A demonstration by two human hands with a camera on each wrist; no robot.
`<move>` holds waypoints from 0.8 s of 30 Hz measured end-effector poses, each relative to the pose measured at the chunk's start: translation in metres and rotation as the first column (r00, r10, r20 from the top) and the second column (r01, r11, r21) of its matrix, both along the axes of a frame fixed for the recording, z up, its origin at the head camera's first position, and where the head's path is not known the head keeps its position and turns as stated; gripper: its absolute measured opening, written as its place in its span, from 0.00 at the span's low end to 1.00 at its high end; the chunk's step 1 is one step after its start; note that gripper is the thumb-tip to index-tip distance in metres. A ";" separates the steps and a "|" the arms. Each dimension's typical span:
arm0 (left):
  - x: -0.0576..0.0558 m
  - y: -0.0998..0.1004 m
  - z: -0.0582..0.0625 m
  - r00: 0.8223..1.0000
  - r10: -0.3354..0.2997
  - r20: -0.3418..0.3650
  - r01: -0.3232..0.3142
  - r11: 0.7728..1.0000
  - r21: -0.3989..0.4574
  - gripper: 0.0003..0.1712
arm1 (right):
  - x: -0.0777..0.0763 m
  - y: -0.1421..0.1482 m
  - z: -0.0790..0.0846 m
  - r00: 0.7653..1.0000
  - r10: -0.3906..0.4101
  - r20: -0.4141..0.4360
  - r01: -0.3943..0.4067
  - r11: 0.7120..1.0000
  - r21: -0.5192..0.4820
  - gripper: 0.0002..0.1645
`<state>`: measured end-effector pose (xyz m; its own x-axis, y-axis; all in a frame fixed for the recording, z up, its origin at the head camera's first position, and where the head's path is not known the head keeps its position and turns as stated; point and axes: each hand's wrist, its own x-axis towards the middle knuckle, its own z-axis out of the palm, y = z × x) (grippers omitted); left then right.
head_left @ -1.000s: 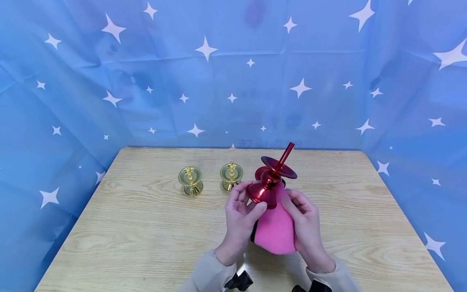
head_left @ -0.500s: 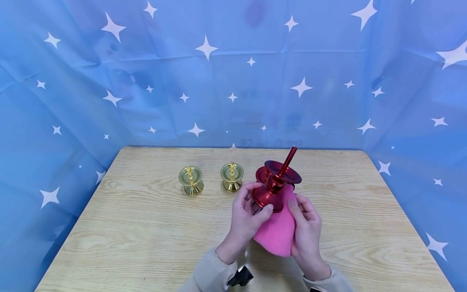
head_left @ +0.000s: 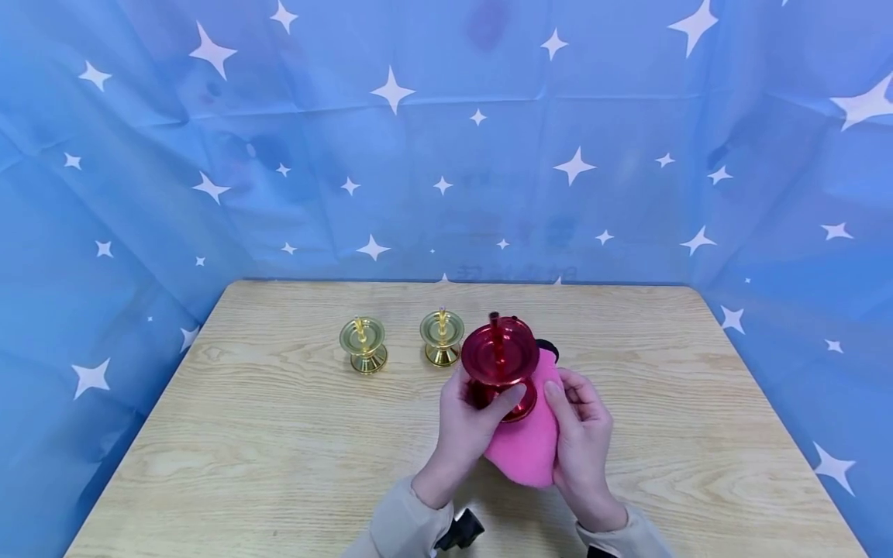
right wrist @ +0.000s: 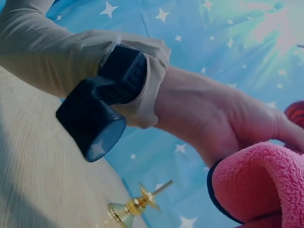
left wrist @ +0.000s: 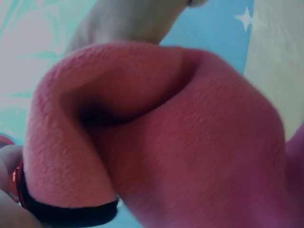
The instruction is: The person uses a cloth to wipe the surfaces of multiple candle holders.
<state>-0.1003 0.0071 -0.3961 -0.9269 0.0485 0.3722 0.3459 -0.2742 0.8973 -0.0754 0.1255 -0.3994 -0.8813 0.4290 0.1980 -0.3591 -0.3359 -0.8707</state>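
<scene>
My left hand (head_left: 469,422) grips a shiny red candle holder (head_left: 501,353) by its foot, thumb over the front of the base. The holder has a wide dish with a short upright spike and tilts toward me. A pink plush cloth (head_left: 526,453) with a black edge is pinched by my right hand (head_left: 584,442), against the right side of the base. In the left wrist view the folded cloth (left wrist: 199,137) fills most of the picture, hiding the fingers behind it. The right wrist view shows the left forearm and the cloth's (right wrist: 251,185) looped fold.
Two gold candle holders stand to the left on the wooden table, one (head_left: 363,345) farther left and one (head_left: 442,337) close to the red holder. Blue star-printed curtain (head_left: 391,170) hangs behind the table (head_left: 244,434). A black wrist camera (head_left: 462,531) is on the left sleeve.
The red candle holder has turned from leaning right to facing me, its dish swinging left and down. A second red dish seen behind it is now almost hidden. The cloth stays against the base.
</scene>
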 end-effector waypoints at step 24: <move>-0.011 -0.012 0.003 0.941 0.198 -0.276 -0.262 0.940 -0.220 0.19 | 0.000 0.005 0.001 0.999 0.016 0.031 -0.016 1.000 0.003 0.09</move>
